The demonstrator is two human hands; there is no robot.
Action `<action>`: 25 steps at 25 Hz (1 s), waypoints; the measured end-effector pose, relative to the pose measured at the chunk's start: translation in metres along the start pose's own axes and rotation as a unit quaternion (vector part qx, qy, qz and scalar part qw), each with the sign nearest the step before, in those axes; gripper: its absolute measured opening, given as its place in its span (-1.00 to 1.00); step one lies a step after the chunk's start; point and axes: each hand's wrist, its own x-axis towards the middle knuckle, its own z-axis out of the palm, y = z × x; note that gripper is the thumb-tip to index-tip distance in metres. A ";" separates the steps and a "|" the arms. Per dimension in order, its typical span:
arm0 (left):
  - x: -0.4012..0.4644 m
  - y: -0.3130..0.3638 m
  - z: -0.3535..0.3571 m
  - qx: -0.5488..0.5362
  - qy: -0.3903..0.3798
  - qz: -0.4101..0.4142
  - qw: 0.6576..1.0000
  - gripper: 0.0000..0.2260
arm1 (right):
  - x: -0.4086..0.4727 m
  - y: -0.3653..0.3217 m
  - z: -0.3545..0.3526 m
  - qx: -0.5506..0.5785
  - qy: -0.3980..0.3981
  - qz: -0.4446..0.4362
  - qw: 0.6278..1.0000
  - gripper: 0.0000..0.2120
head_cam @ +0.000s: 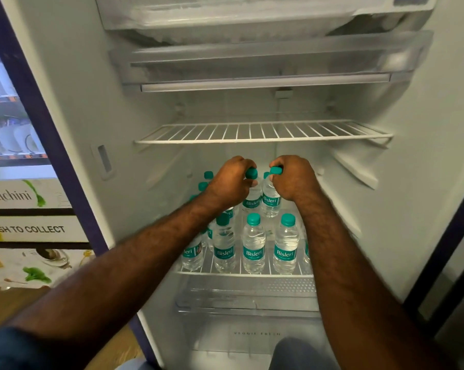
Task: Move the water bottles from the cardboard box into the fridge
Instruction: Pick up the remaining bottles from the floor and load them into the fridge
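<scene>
Left hand [232, 180] and right hand [292, 177] each gripped 1 bottle cap; lower shelf [305, 273] partly stocked, cardboard box unseen.

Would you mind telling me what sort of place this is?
Probably an office pantry or shop corner: an open fridge stocked with water bottles, beside a snack vending machine marked "PUSH TO COLLECT".

The lower white wire shelf [292, 272] is crowded across its front and left by upright clear green-capped water bottles [253, 244], leaving open room only at its right rear beside the fridge's white wall [412, 209], while the upper white wire shelf [263, 132] caps the headroom above them.
</scene>
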 end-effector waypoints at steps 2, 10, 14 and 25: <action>0.010 -0.006 0.011 -0.007 -0.023 -0.033 0.999 -0.70 | 0.010 0.001 0.003 -0.009 -0.033 0.007 0.999 -0.68; 0.030 -0.014 0.037 -0.016 -0.075 -0.096 0.992 -0.66 | 0.029 0.013 0.019 -0.061 -0.118 0.007 0.991 -0.64; 0.034 -0.014 0.040 0.010 -0.089 -0.097 0.991 -0.64 | 0.039 0.015 0.026 -0.079 -0.132 0.008 0.988 -0.63; 0.034 -0.023 0.051 0.025 -0.111 -0.105 0.988 -0.68 | 0.045 0.021 0.045 -0.099 -0.144 0.017 0.984 -0.64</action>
